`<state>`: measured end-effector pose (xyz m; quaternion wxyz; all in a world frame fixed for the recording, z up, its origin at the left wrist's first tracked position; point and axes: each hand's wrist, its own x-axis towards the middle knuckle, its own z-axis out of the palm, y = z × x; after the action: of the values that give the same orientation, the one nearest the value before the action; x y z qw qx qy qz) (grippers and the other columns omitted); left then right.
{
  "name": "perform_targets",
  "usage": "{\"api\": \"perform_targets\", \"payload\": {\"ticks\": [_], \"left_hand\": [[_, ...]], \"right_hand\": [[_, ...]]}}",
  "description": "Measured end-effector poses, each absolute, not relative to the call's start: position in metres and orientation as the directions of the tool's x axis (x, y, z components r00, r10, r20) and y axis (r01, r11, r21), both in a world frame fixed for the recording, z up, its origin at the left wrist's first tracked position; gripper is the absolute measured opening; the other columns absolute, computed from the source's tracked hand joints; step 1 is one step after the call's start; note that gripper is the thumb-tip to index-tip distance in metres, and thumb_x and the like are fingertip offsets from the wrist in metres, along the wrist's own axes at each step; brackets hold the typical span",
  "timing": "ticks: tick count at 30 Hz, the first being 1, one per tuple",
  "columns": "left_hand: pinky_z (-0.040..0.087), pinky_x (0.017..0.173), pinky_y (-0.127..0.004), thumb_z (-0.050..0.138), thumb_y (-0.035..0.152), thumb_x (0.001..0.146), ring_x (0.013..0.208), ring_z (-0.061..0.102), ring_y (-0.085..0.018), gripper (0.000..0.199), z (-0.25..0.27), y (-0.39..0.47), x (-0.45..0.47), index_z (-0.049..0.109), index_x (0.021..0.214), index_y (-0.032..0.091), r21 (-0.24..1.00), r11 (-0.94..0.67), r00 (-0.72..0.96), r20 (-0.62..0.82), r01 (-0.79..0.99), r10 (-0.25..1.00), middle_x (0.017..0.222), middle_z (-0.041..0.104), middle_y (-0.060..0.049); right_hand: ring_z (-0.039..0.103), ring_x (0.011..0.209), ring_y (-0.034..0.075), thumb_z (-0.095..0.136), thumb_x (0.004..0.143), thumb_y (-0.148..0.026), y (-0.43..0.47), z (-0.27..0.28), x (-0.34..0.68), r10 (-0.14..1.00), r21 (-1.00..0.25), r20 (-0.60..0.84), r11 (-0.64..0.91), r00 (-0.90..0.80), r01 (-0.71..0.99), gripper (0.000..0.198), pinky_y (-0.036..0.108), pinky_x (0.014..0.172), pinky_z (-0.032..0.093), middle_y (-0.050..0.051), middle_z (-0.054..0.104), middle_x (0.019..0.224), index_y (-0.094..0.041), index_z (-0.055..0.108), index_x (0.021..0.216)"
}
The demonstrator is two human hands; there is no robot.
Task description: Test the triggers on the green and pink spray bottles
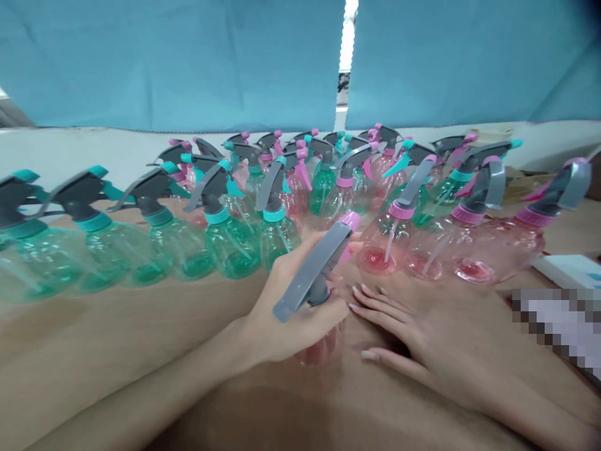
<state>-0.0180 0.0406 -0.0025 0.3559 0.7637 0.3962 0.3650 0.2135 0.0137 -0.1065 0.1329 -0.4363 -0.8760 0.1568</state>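
Note:
My left hand [286, 313] is wrapped round the neck of a pink spray bottle [322, 347] in front of me. Its grey trigger head [314, 269] with a pink nozzle rises above my fingers, and much of the bottle's body is hidden by the hand. Just right of it, my right hand [408, 332] lies low over the table with fingers stretched out and nothing in them. Behind my hands stand a pink spray bottle [387, 244] on the right and a green spray bottle [279, 235] on the left, both with grey heads.
Green bottles [188, 247] line the left side of the wooden table [117, 357]; pink ones [498, 247] stand at right. Several mixed bottles fill the back. A blue curtain [188, 62] hangs behind. A white box [568, 272] and a pixelated patch are at far right.

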Motion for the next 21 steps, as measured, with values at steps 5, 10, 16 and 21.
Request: {"api": "perform_targets", "payload": {"ticks": [5, 10, 16, 21], "left_hand": [[0.046, 0.058, -0.024, 0.052, 0.011, 0.069, 0.059, 0.052, -0.012, 0.041, -0.0019, 0.041, -0.0188, 0.054, 0.109, 0.022, 0.839, -0.418, 0.431, 0.252, 0.348, 0.866, 0.078, 0.052, 0.005], [0.045, 0.054, -0.024, 0.051, 0.018, 0.069, 0.056, 0.052, -0.012, 0.038, 0.0003, 0.0392, -0.0179, 0.055, 0.106, 0.024, 0.829, -0.375, 0.4, 0.204, 0.415, 0.894, 0.074, 0.056, 0.005], [0.044, 0.054, -0.024, 0.048, 0.021, 0.067, 0.058, 0.051, -0.014, 0.033, 0.0045, 0.0392, -0.0171, 0.058, 0.097, 0.025, 0.816, -0.393, 0.405, 0.218, 0.423, 0.888, 0.069, 0.054, 0.005], [0.042, 0.051, -0.024, 0.05, 0.022, 0.067, 0.051, 0.044, -0.013, 0.028, 0.0053, 0.0388, -0.018, 0.057, 0.095, 0.026, 0.815, -0.382, 0.397, 0.207, 0.435, 0.894, 0.062, 0.049, 0.007]], "right_hand": [[0.034, 0.142, 0.029, 0.057, 0.094, -0.049, 0.0139, -0.1084, 0.2139, 0.808, -0.422, 0.113, 0.565, -0.578, 0.709, 0.063, 0.055, 0.113, 0.035, 0.004, 0.037, 0.156, -0.031, 0.035, 0.151], [0.034, 0.142, 0.029, 0.057, 0.094, -0.049, 0.014, -0.1098, 0.2151, 0.813, -0.434, 0.108, 0.557, -0.572, 0.708, 0.063, 0.055, 0.114, 0.034, 0.003, 0.037, 0.156, -0.033, 0.034, 0.151], [0.034, 0.142, 0.029, 0.058, 0.093, -0.049, 0.0138, -0.1077, 0.2146, 0.815, -0.442, 0.112, 0.553, -0.568, 0.706, 0.063, 0.054, 0.114, 0.034, 0.003, 0.037, 0.156, -0.032, 0.035, 0.15], [0.032, 0.143, 0.028, 0.055, 0.094, -0.05, 0.0141, -0.1067, 0.2136, 0.814, -0.439, 0.086, 0.549, -0.575, 0.711, 0.063, 0.054, 0.114, 0.034, 0.004, 0.036, 0.156, -0.03, 0.034, 0.151]]}}
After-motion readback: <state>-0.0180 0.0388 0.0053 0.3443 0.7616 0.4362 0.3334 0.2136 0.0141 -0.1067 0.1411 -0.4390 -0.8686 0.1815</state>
